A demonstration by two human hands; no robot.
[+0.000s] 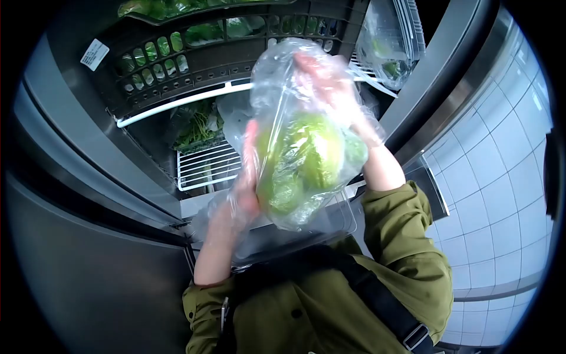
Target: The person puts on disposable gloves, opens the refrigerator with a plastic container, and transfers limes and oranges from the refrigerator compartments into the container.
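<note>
A clear plastic bag point(303, 153) with round green produce inside hangs in front of my chest, before the open fridge. My left hand point(247, 171) is at the bag's left side, its fingers pointing up along the plastic and partly covered by it. My right hand point(330, 85) is at the upper right of the bag, behind or within the plastic and smeared by motion. Loose film from the bag spreads round both wrists. How the right fingers are closed does not show clearly.
A black crate point(177, 62) of green vegetables stands on the fridge's upper shelf. Below it, leafy greens point(197, 127) lie by a white wire rack point(206, 165). Wrapped produce point(383, 50) is at the upper right. A steel door point(106, 253) is at the left.
</note>
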